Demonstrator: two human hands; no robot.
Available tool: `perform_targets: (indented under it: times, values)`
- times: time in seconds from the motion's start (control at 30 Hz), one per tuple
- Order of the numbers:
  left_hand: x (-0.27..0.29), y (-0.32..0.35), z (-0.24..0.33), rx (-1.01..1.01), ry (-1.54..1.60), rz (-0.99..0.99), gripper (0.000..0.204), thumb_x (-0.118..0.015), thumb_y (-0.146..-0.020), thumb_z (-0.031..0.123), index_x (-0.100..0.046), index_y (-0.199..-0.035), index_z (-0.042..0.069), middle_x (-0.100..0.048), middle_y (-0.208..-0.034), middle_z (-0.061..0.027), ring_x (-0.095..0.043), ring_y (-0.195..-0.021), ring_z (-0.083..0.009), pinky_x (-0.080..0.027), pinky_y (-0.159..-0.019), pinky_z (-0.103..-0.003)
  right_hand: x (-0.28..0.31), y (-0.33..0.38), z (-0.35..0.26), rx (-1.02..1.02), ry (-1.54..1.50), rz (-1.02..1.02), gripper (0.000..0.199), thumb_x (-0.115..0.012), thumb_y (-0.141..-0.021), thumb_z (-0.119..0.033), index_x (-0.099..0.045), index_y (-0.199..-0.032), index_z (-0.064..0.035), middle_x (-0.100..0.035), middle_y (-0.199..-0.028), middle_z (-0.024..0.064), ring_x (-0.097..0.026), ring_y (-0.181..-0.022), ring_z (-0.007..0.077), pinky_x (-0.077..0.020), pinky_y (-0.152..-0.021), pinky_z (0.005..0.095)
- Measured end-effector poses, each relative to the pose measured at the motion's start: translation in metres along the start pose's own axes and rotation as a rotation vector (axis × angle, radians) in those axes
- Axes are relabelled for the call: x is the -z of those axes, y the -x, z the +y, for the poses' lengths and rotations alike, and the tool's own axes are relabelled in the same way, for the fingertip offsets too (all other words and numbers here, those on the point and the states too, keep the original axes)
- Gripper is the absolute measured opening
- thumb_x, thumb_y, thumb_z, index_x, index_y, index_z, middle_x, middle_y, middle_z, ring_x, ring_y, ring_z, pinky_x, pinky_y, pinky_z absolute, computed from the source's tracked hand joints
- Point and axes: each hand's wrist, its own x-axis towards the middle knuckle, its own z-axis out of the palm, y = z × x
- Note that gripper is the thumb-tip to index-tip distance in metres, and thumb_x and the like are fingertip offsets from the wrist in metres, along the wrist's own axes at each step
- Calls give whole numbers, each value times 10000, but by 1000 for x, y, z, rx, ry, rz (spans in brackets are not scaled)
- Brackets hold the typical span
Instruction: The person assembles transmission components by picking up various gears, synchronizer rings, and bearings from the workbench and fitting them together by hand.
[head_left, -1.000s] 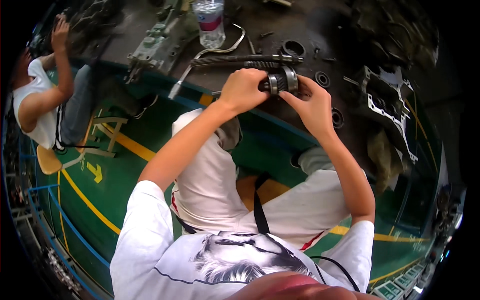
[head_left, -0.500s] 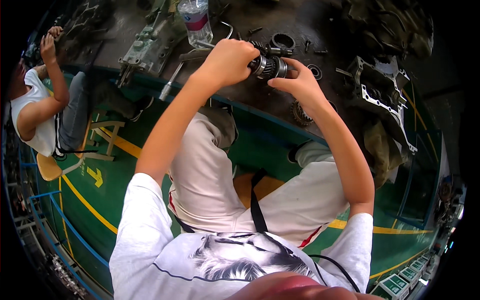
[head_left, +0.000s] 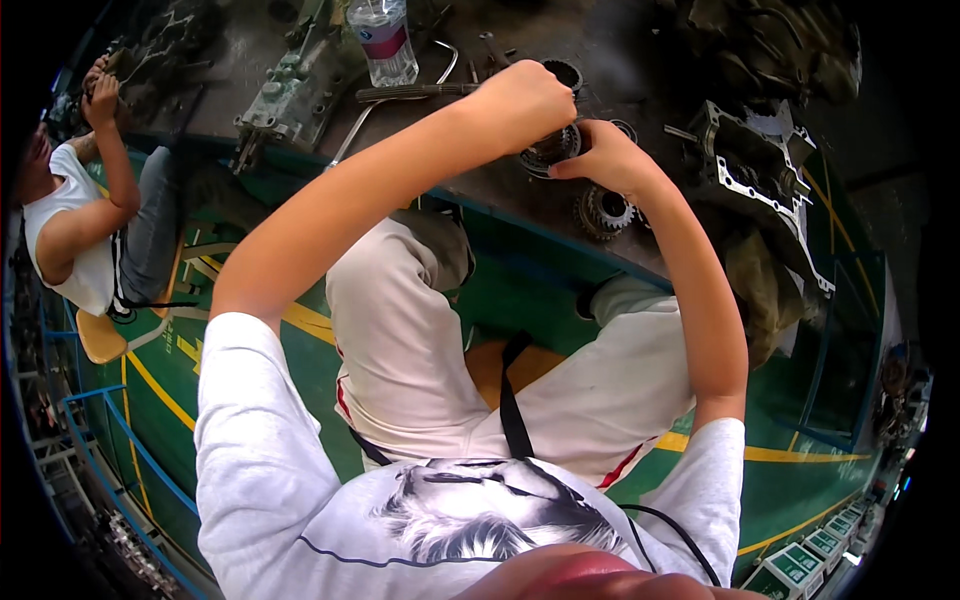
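In my right hand (head_left: 612, 160), thumb and fingers curl around the edge of a toothed metal gear assembly (head_left: 545, 153), which is held over the table's front edge. My left hand (head_left: 532, 100) is closed in a fist right above the gear assembly. Whatever its fingers grip is hidden from view. Behind my left wrist lies a long dark ridged rod (head_left: 415, 92). A loose gear (head_left: 604, 212) rests on the table below my right hand, and a ring-shaped gear (head_left: 566, 74) shows just past my left fist.
A water bottle (head_left: 383, 45) and a bent metal bar (head_left: 449, 62) are at the back left, near a grey metal casting (head_left: 285, 105). An open housing (head_left: 740, 170) stands right. A co-worker (head_left: 85, 215) sits at the left, beyond a stool (head_left: 100, 338).
My left hand has moved right and slightly away, closer to my right hand. The gear assembly has tilted and shows a rounder face. The loose gear is less hidden now.
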Motion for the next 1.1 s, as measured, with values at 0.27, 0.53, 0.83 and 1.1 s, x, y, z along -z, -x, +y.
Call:
perform_targets:
  times: [0.27,0.53,0.83,1.1]
  values:
    - [6,-29,13,-107,-68,-48,50,-731,-642,98,-700,-677,117,-681,-694,-60,-687,-711,-243,-514,-614,-326,10,4,7,80,52,24,444,-804,-651,-44,-654,-1060,41,-695,-959,96,-607,-864,170,-446,-810,297]
    - [10,-49,21,-218,-73,-182,90,-730,-652,131,-695,-733,113,-685,-720,-48,-686,-731,-245,-514,-648,-333,24,5,11,57,196,21,432,-775,-670,-5,-645,-1081,26,-703,-997,94,-637,-930,182,-490,-841,319]
    - [33,29,-4,-134,258,691,174,-729,-736,143,-646,-858,51,-637,-902,-37,-607,-885,-230,-470,-867,-352,31,30,-12,538,-99,183,538,-726,-803,-128,-553,-1299,-13,-679,-1121,105,-651,-1008,207,-521,-826,318]
    - [-75,60,-20,104,622,288,647,-783,-771,283,-527,-1323,65,-517,-1326,-137,-476,-1221,-323,-396,-1044,-397,12,16,-15,397,1,249,274,-727,-849,-156,-667,-1037,34,-715,-946,86,-660,-888,138,-503,-823,284]
